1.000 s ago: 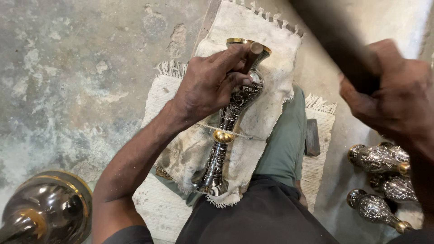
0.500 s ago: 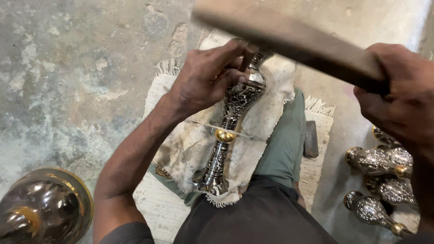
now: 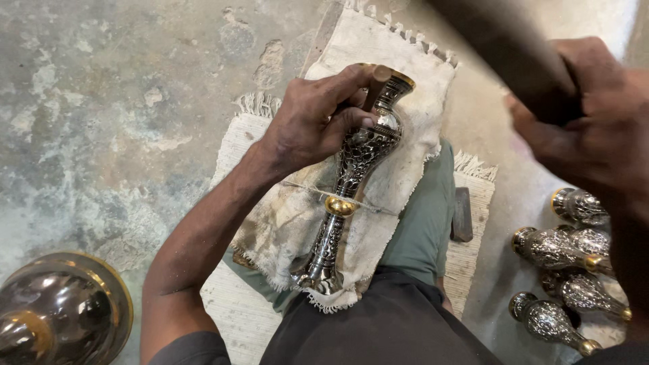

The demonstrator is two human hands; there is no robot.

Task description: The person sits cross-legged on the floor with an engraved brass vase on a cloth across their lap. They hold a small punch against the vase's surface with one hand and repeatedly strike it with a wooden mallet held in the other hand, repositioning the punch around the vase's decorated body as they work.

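Observation:
A tall engraved metal vase (image 3: 351, 176), silver and black with a brass ring at its waist and a brass rim, lies on a stained white cloth (image 3: 412, 94) over my lap. My left hand (image 3: 314, 118) grips its upper body and presses a small rod-like tool (image 3: 376, 84) against the neck. My right hand (image 3: 595, 132) is raised at the upper right, closed around a thick wooden stick (image 3: 500, 47) that slants up and to the left, blurred.
Several similar engraved vases (image 3: 568, 250) lie on the floor at right. A large shiny brass vessel (image 3: 61, 314) sits at the bottom left. A woven mat (image 3: 236, 145) lies under the cloth, with a small dark block (image 3: 462, 215) on it. Concrete floor all around.
The wooden stick swung down across the view half a second ago and is now raised again at the upper right. My left hand stays on the vase.

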